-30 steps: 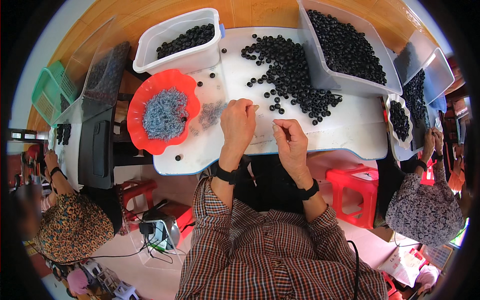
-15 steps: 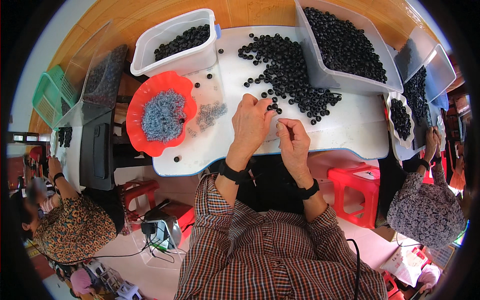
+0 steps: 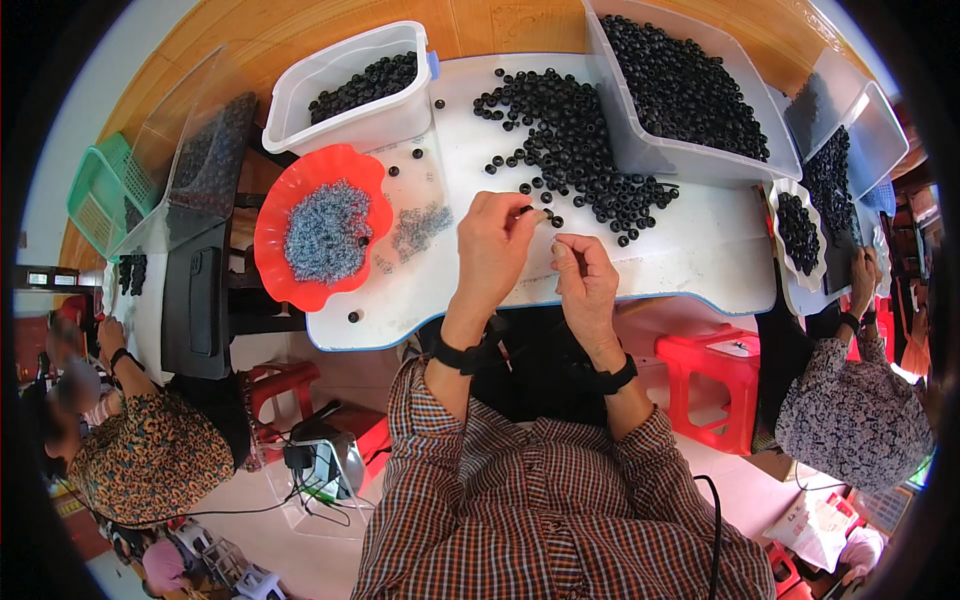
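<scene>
On the white table, my left hand (image 3: 492,245) is closed in a pinch, with a small round black bead-like piece (image 3: 526,210) at its fingertips. Just to the right of those fingers lies another black piece (image 3: 557,222). My right hand (image 3: 586,285) is also pinched, thumb against forefinger, close to the table's front edge. A tiny pale thing may be between those fingertips, too small to name. Beyond both hands spreads a loose heap of black pieces with holes (image 3: 570,135). To the left, a red scalloped bowl (image 3: 272,215) holds many tiny grey-blue glassy pieces (image 3: 325,235).
A white tub (image 3: 345,125) at the back left and a large clear bin (image 3: 690,160) at the back right hold black pieces. Tiny clear pieces (image 3: 418,230) are scattered beside the bowl. People sit at either side; a red stool (image 3: 710,385) stands right of me.
My left fingers have turned slightly and drawn in around a black piece at their tips. My right hand stays pinched in nearly the same place.
</scene>
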`<move>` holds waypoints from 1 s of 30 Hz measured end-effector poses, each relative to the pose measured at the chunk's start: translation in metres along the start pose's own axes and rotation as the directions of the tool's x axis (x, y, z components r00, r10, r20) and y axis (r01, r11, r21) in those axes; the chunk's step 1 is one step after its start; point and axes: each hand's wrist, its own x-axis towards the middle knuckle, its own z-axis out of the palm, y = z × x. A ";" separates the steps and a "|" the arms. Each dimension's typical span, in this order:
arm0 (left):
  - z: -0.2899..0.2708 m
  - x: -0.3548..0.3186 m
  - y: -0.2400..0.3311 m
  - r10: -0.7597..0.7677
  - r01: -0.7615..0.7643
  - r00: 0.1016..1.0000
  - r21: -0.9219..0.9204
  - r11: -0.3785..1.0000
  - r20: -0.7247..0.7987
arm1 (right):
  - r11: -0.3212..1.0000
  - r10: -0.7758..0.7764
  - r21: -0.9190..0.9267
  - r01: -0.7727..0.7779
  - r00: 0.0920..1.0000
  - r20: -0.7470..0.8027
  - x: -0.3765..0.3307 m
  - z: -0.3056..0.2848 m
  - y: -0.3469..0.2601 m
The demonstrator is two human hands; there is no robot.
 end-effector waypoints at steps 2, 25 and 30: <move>-0.009 -0.008 0.004 -0.281 0.274 0.957 -0.531 0.802 0.070 | 1.000 0.006 -0.002 -0.006 1.000 -0.003 0.000 0.000 0.000; -0.029 -0.080 -0.004 -0.395 0.367 0.860 -0.930 0.038 0.323 | 0.989 -0.110 0.120 0.081 0.962 0.252 -0.022 0.011 -0.044; -0.027 -0.085 -0.005 -0.407 0.336 0.863 -0.941 0.021 0.299 | 0.985 -0.173 0.027 0.172 0.949 0.265 -0.026 0.014 -0.045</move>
